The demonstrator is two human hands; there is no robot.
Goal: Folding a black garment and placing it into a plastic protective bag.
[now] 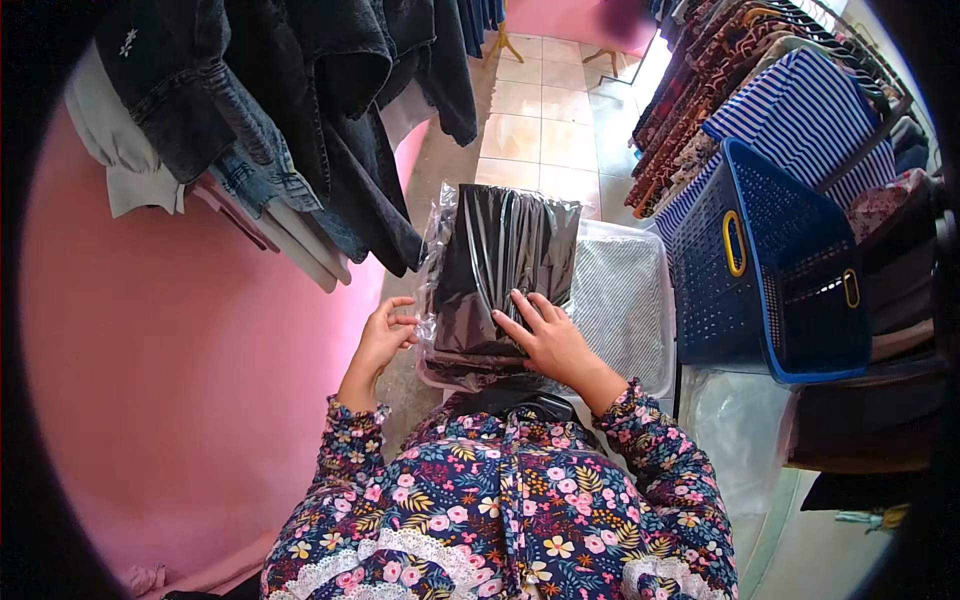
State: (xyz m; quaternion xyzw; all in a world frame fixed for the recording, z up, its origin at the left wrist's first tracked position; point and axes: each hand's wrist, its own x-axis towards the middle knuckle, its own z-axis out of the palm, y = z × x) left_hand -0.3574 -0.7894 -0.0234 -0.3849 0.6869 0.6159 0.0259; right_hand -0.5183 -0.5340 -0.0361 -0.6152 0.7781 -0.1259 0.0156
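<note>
A folded black garment in clear plastic wrap (510, 262) lies across the left part of a pale plastic bin (670, 300). My right hand (551, 337) rests on top of the package with its fingers spread. At the package's left edge, my left hand (386, 334) has its fingers curled beside the loose clear plastic; whether it pinches the film cannot be told. More dark plastic-wrapped material shows under the package's near edge. A striped grey-and-white item (622, 307) lies in the bin to the right.
Dark denim garments (300, 97) hang at the upper left before a pink wall (187, 337). A blue plastic basket (810, 277) with yellow handles stands tilted on the right, near a blue-and-white striped cloth (799, 112) and a rack of patterned clothes (697, 82). Tiled floor (540, 112) lies beyond.
</note>
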